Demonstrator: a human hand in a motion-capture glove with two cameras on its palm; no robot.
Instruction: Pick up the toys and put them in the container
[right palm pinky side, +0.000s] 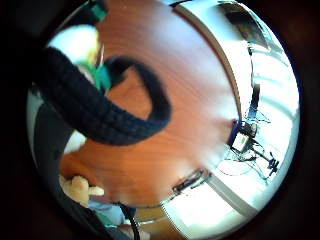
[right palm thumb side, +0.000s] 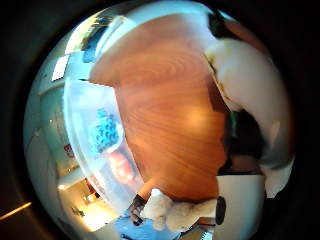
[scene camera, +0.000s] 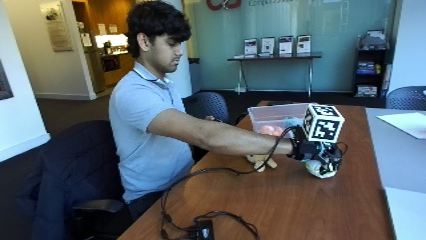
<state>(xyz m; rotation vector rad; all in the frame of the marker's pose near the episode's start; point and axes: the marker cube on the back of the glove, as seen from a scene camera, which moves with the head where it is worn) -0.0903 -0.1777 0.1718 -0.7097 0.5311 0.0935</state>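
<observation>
Reaching across the wooden table with the gloved right hand; fingers curled down round a white plush toy with green and black patches, gripping it from above; toy tucked right under the palm, its pale rounded body bulging out below the hand on the near side; whether lifted clear of the wood or touching it, cannot tell; seen close against the palm in the thumb side view as a large cream mass, with black knit finger wrapped across its white and green parts in the little finger side view; lying just left of the grip, a tan plush toy, flat on the table, apart from the hand; same tan toy at the table edge beside the container in the thumb side view; standing farther back and left of the hand, a clear plastic container, well apart from the held toy; inside it, an orange-red toy and a blue-green one; trailing from the wrist toward the near table edge, a black cable
</observation>
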